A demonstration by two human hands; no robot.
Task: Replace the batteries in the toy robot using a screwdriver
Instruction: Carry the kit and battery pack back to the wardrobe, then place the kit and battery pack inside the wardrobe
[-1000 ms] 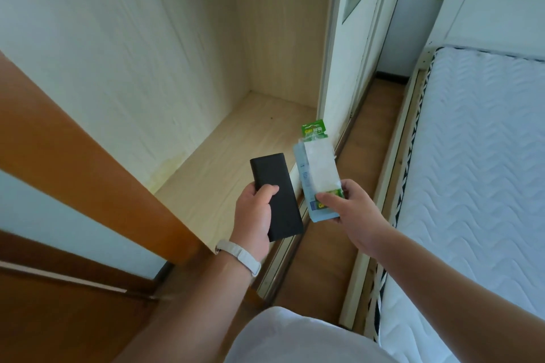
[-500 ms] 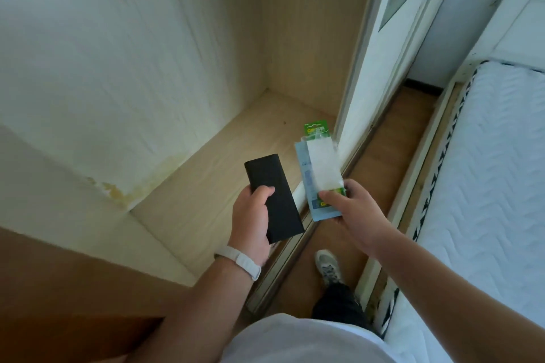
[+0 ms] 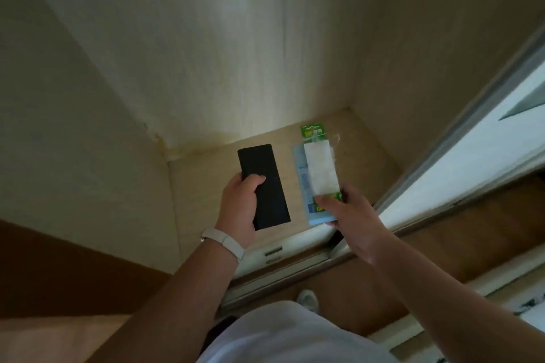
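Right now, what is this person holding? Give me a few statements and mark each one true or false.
1. The left hand holds a flat black case. True.
2. The right hand is empty. False: it pinches the lower end of a plastic pack with a green card top.
3. A white band sits on the left wrist. True.
4. The black case lies flat on the cupboard floor. False: it is in the left hand's grip, with the thumb across its face.
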